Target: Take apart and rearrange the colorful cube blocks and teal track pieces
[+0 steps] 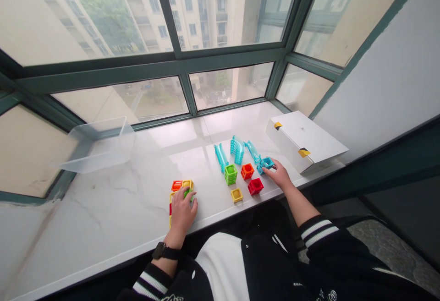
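Note:
My left hand point(183, 209) reaches down over a cluster of joined plastic blocks, its fingers closed around a green block point(188, 193) that is partly hidden. An orange block point(176, 185) and a yellow block point(187, 183) show just beyond the fingertips; more yellow and red pieces are half covered by the hand. On the other side, my right hand point(279, 173) grips a light-blue block point(267, 162) by its right side. Beside it stand an orange-red block point(247, 171), a red block point(255, 186), a stack of green blocks point(230, 174) and a low yellow block point(237, 195).
Behind the blocks lie translucent blue track pieces: a straight one point(221, 157), a stack of curved ones point(237, 150) and a sloping one point(252, 151). A white box point(305, 138) sits at the right wall, a clear plastic bin point(96, 145) at the left. Windows border the white marble ledge point(113, 200).

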### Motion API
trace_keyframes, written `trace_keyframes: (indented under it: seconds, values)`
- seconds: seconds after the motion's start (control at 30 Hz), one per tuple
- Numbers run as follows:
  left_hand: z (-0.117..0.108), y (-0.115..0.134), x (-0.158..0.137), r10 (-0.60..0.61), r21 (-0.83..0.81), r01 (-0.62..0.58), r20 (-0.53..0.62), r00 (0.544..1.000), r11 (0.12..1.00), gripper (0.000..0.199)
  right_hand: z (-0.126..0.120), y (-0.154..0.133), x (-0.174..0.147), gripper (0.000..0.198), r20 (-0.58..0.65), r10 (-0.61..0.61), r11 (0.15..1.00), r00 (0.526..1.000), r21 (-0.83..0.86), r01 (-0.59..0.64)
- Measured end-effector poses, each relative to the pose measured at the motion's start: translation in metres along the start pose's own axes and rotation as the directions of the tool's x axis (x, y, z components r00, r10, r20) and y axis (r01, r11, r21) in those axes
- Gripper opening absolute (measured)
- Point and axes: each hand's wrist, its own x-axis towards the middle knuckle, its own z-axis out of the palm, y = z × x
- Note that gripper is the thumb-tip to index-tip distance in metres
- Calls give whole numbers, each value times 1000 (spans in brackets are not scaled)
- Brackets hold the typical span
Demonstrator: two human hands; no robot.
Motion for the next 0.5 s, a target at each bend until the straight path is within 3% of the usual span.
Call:
trace_keyframes:
  seconds: [0.27,0.5]
  values:
    - [0,-1,0,4,-18,-4,8,1000,1000,25,14,28,1,76,35,97,994,995,38,-99]
    - [0,-1,1,-8,-23,8,2,1000,1000,24,16,24,1,67,51,100,994,994,46,-102]
